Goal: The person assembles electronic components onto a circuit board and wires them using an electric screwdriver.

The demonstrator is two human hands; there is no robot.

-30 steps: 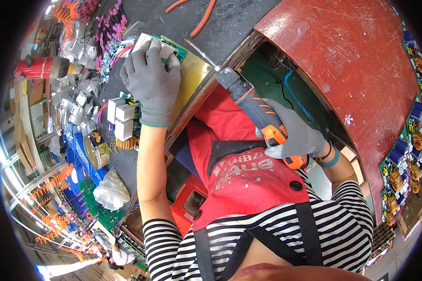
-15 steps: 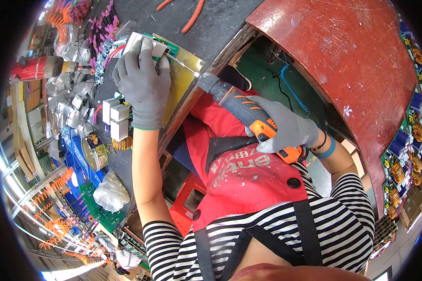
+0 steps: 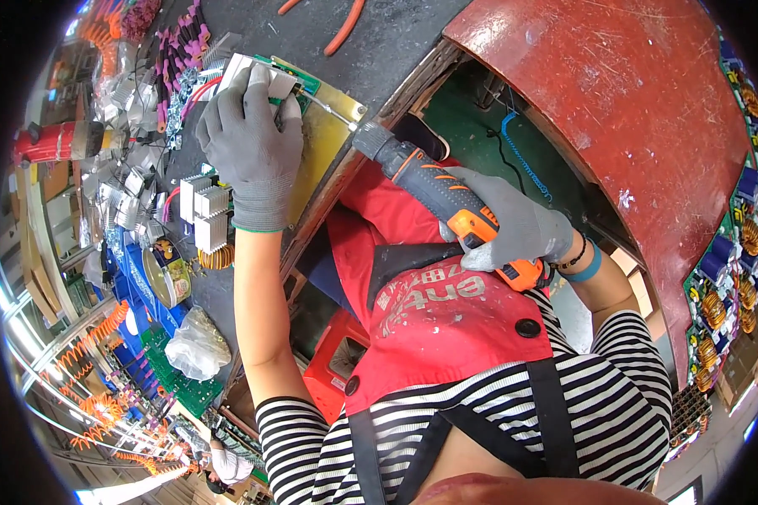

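My left hand (image 3: pixel 257 139), in a grey glove, curls its fingers over a white metal heat sink (image 3: pixel 280 86) on a green circuit board (image 3: pixel 308 87). The board lies on a yellow plate (image 3: pixel 324 143) at the bench edge. My right hand (image 3: pixel 514 220), also gloved, grips an orange and black cordless drill (image 3: pixel 434 187). Its long thin bit (image 3: pixel 333 111) reaches to the near side of the heat sink; the exact contact at the tip is too small to make out. Beside my left wrist stands a finned heat sink part (image 3: pixel 204 206) with a copper coil (image 3: pixel 217 257).
Orange-handled pliers (image 3: pixel 345 29) lie on the dark bench. Left are a red power tool (image 3: pixel 59 141), loose metal parts (image 3: pixel 130 189), a round roll (image 3: pixel 170 278) and a plastic bag (image 3: pixel 198 345). A red tabletop (image 3: pixel 598 93) stands right, with populated boards (image 3: pixel 724 269) along its far edge.
My left hand and the board have shifted very slightly to the left and up. The drill has moved a little with them, its bit still at the heat sink.
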